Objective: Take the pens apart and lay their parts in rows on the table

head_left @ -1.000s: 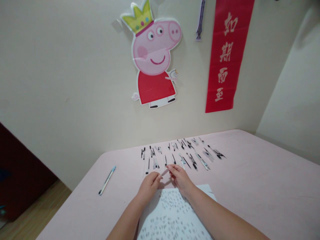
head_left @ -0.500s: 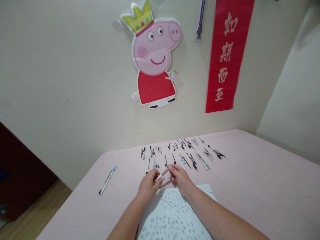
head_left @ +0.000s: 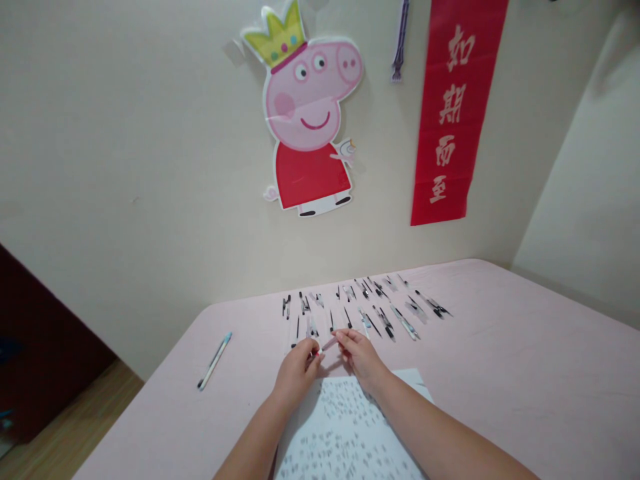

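Note:
My left hand and my right hand meet over the pink table, just beyond a white sheet covered in writing. Both hands pinch the ends of one small clear pen part held between them. The left fingers are closed on its near end, the right fingers on its far end. Right behind the hands lie rows of several pen parts, black and clear, laid out side by side.
A whole pen with a light blue barrel lies alone at the table's left. The table's left edge drops to a wooden floor. A cartoon pig cut-out and a red banner hang on the wall behind.
My left hand has slid a little forward and its fingers have closed tighter on the small part. The right hand has barely moved.

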The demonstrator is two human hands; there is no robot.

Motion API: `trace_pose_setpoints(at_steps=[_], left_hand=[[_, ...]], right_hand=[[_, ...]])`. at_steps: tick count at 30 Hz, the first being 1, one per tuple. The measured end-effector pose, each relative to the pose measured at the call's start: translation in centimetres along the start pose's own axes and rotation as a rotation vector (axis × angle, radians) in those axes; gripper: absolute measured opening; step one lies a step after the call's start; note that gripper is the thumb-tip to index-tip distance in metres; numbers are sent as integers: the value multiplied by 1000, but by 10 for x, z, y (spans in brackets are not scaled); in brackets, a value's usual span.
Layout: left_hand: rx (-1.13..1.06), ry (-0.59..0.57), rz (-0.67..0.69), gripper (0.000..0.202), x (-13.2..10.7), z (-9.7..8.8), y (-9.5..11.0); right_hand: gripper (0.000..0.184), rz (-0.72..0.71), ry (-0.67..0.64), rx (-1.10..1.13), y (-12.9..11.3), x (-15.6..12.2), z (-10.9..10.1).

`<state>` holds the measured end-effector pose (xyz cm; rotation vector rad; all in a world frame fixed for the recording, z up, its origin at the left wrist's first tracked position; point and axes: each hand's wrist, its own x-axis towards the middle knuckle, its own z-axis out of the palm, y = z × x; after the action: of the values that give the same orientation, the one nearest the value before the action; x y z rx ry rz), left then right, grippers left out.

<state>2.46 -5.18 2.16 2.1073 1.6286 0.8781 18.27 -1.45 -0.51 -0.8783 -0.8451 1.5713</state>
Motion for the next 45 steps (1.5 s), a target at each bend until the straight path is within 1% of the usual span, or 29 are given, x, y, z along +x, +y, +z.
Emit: trace_pose_setpoints(at_steps=[4, 7, 12, 15, 20, 22, 24, 26, 30, 33, 36, 42, 45], left_hand=[[-10, -14, 36, 20, 0, -1, 0], [-16, -30, 21, 23, 0, 0, 0], [-28, -21, -47, 14, -1, 1, 0], [-20, -16, -17, 13, 0, -1, 1], [-31, -49, 13, 25, 0, -1, -1], [-35, -44, -8, 23, 0, 1, -2], [-34, -27, -34, 16, 0, 1, -3], [-29, -9, -28, 12, 0, 1, -3], [-18, -18, 24, 18, 1, -1, -3], [-15, -45, 17, 23, 1, -2, -4], [-22, -40, 2, 25, 1, -3, -5], [-20, -28, -10, 25, 3, -8, -12], [-33, -29, -10, 23, 4, -13, -17]], right_hand=[[42, 0, 7, 7, 0, 0, 1], [41, -5, 9, 3, -1, 0, 1], [43, 24, 5, 6, -2, -1, 1], [42, 30, 11, 4, -3, -2, 2], [43, 17, 11, 8, -4, -2, 2], [43, 9, 7, 9, -3, -1, 1], [43, -2, 2, 5, -1, 0, 1], [42, -14, 0, 4, 0, 1, 0], [40, -8, 7, 11, 0, 1, 0], [39, -7, 17, 18, -2, 0, 1], [38, -9, 32, 36, -5, -1, 1], [37, -53, 94, 100, -4, 2, 0], [37, -50, 124, 125, -3, 5, -1]])
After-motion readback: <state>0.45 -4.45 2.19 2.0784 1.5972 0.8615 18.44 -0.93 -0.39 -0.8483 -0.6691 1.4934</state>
